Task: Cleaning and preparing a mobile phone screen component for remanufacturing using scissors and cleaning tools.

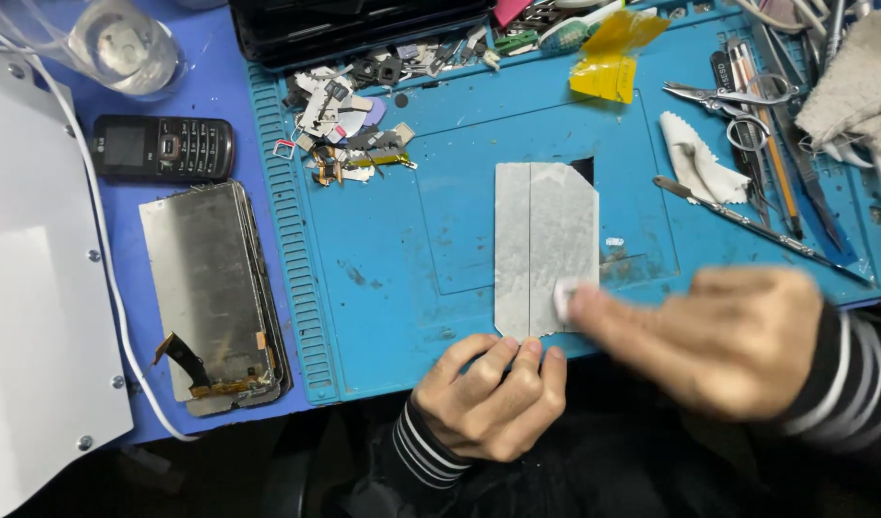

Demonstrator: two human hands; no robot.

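Observation:
A flat grey rectangular panel with a notch at its top right corner lies on the blue work mat. My left hand rests at the mat's near edge, its fingertips pressing the panel's lower edge. My right hand is blurred; its fingers pinch a small white pad against the panel's lower right part.
A stack of phone screen panels and a black keypad phone lie at left. Small loose phone parts are piled at the mat's top. Scissors, tweezers, a metal pick, a white cloth and yellow film sit at right.

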